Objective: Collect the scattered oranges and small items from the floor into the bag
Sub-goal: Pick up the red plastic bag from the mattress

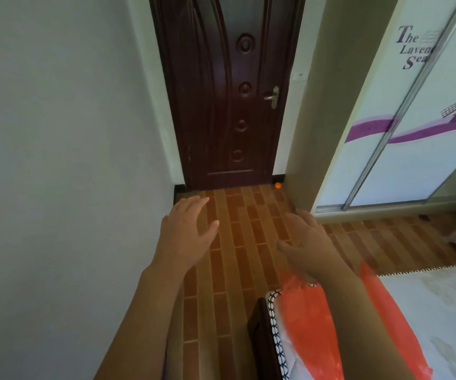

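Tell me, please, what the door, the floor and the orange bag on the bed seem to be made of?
The door looks like dark varnished wood, or a wood-look skin: carved ovals, glossy sheen. The floor seems glazed tile or printed vinyl in a brick pattern; grout-like lines and slight shine leave it open. The orange bag appears thin plastic film: translucent, crinkled, glossy.

Home bedroom, bed corner (440,311), sliding wardrobe (402,119), wood door (229,91), tiled floor (238,242)

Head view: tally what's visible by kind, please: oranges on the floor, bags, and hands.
Oranges on the floor: 2, one by the door's right corner, one partly hidden behind the left hand's fingertips
Orange bag on the bed: 1
Hands, both empty: 2, left hand, right hand
Total: 5
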Motion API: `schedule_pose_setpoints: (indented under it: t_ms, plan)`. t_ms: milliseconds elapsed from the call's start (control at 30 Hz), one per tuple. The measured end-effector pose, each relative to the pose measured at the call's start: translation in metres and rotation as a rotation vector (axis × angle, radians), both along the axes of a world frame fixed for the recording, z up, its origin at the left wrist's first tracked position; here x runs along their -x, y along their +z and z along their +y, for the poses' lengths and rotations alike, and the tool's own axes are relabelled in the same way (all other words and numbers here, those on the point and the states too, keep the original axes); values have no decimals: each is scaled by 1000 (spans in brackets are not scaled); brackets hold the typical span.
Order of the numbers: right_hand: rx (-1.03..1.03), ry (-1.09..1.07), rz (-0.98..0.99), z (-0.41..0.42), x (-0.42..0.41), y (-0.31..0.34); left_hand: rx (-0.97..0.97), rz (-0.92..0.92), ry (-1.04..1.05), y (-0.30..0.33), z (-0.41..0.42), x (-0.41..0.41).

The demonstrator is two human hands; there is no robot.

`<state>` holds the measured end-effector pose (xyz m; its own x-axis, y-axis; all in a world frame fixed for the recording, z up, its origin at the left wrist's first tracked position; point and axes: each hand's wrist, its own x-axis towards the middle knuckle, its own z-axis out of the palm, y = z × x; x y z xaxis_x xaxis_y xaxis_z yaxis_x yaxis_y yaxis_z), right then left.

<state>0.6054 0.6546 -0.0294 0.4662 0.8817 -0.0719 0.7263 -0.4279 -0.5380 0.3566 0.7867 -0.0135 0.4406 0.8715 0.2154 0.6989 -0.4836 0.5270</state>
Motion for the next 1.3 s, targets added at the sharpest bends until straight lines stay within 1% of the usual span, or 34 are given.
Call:
schedule_pose_setpoints:
  t_ms: [167,333,500,633,733,933,1133,1300]
  plan:
    - [-33,13,-9,60,-39,4,-25,-2,-29,5,48,-34]
    - [-43,9,-10,102,-56,10,-36,37,-14,8,95,-59]
    - [-44,-13,-2,141,-82,12,-24,88,-56,3,149,-97]
    - [-42,-112,-8,177,-103,13,-26,139,-128,1,202,-136]
    - [-22,-226,-26,205,-120,16,-36,159,-200,4,250,-164]
    - [-23,-343,-71,263,-142,25,-72,168,-305,16,338,-211]
    - [-18,-466,-102,299,-149,25,-79,186,-421,18,390,-246]
    - [-3,-548,-88,307,-155,24,-52,145,-530,14,410,-272]
